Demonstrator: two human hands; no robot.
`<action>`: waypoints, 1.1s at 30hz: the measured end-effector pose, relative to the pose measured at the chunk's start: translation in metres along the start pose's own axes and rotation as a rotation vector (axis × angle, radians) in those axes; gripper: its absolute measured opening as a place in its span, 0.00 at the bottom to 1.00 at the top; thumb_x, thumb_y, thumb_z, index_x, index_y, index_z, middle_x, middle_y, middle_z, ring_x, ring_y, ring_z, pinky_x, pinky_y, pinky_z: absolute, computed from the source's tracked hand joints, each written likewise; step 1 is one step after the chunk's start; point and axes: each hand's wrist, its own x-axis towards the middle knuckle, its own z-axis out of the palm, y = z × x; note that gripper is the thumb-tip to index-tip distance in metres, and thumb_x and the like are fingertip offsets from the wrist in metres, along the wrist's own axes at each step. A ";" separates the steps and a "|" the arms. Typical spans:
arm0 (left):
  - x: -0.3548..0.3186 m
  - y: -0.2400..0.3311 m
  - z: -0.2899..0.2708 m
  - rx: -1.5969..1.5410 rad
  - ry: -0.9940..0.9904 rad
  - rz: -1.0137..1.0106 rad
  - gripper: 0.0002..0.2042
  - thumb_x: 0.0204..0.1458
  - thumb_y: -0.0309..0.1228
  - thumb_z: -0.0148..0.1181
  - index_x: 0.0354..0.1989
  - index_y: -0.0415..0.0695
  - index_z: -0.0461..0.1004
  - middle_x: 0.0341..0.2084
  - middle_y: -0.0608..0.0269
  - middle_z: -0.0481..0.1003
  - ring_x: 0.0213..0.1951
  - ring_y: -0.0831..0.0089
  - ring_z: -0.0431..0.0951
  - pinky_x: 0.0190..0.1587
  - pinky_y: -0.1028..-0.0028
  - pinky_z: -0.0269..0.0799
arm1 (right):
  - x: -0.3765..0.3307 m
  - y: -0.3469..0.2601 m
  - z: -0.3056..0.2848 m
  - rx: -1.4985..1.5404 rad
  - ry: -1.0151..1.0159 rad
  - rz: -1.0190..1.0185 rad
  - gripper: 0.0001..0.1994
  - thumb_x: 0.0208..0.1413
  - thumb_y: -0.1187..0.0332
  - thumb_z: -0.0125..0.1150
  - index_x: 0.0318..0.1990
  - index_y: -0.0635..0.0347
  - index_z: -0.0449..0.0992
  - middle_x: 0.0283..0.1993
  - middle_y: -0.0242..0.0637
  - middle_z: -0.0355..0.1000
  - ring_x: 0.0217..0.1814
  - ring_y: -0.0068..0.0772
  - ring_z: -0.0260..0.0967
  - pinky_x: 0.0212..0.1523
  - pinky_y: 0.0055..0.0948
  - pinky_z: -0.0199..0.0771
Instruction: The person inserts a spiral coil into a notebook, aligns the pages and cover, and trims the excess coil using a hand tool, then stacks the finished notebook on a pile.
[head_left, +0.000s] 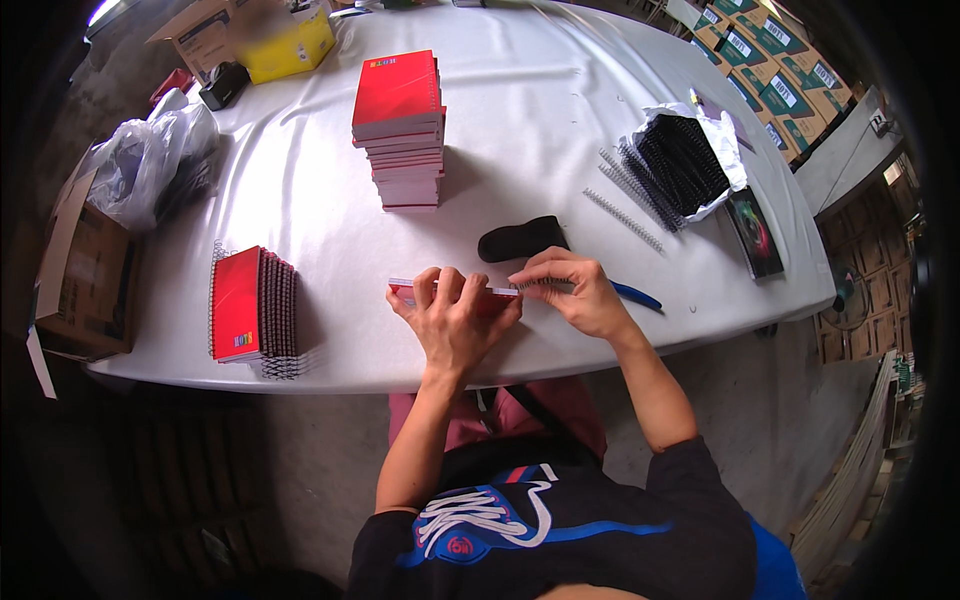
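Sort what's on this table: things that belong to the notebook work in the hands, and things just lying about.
In use: left hand, right hand, red notebook, loose wire coils, bag of black coils, unbound stack, bound pile.

Lying about: black pouch, yellow box, plastic bag, blue-handled tool.

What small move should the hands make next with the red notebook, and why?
Probably the right hand should keep feeding the wire coil into the red notebook: the left hand steadies it on the table, and the coil lies at its end.
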 end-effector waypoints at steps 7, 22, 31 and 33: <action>-0.003 -0.005 0.000 0.010 -0.044 -0.024 0.19 0.33 0.53 0.67 0.29 0.55 0.75 0.32 0.71 0.68 0.45 0.67 0.67 0.50 0.38 0.48 | 0.005 -0.027 -0.001 -0.020 -0.235 0.348 0.10 0.60 0.71 0.52 0.45 0.59 0.78 0.26 0.29 0.70 0.30 0.18 0.67 0.32 0.20 0.68; 0.005 0.000 -0.004 0.029 -0.132 -0.053 0.20 0.35 0.55 0.65 0.28 0.54 0.75 0.32 0.70 0.68 0.43 0.67 0.67 0.47 0.38 0.52 | 0.003 -0.007 -0.009 -0.243 -0.026 -0.104 0.06 0.53 0.71 0.61 0.37 0.60 0.80 0.32 0.36 0.75 0.36 0.26 0.69 0.33 0.24 0.70; 0.006 -0.002 -0.008 0.028 -0.124 -0.057 0.20 0.33 0.55 0.67 0.27 0.54 0.75 0.29 0.72 0.69 0.40 0.68 0.68 0.45 0.40 0.53 | 0.009 -0.016 -0.005 -0.100 -0.085 0.097 0.07 0.51 0.75 0.61 0.38 0.60 0.80 0.32 0.37 0.74 0.37 0.29 0.70 0.36 0.28 0.70; 0.007 -0.001 -0.007 0.028 -0.119 -0.056 0.20 0.33 0.55 0.67 0.27 0.55 0.76 0.29 0.72 0.69 0.40 0.68 0.68 0.45 0.41 0.53 | 0.005 -0.007 -0.009 -0.244 -0.015 -0.134 0.07 0.52 0.73 0.60 0.39 0.61 0.80 0.32 0.38 0.74 0.35 0.30 0.69 0.35 0.28 0.70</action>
